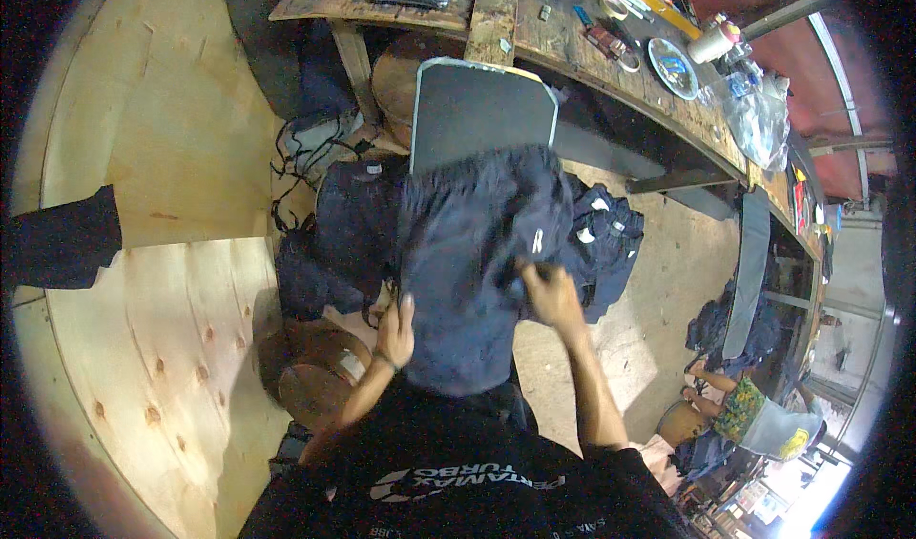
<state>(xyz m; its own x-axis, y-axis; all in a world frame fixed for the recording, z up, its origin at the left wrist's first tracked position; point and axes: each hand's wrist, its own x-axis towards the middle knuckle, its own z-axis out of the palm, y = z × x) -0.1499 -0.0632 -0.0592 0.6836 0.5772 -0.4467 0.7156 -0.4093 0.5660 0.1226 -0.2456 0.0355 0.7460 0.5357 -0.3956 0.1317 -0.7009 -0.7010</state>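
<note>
Dark navy shorts (468, 253) with a gathered elastic waistband and a small white mark are pulled over the near part of a flat dark board (487, 110) with pale edges. The board's far end sticks out bare beyond the waistband. At the left edge of the shorts, my left hand (393, 334) lies with its fingers stretched out against the cloth. My right hand (551, 296) is closed on the right side of the shorts, its fingertips partly hidden from view.
Piles of dark garments lie left (358, 215) and right (606, 253) of the board. Beyond is a wooden workbench (572, 72) with a plate (673, 69), a thread cone (716, 43) and plastic bags. A plywood panel (172, 339) stands left. Another person (763, 420) sits at the far right.
</note>
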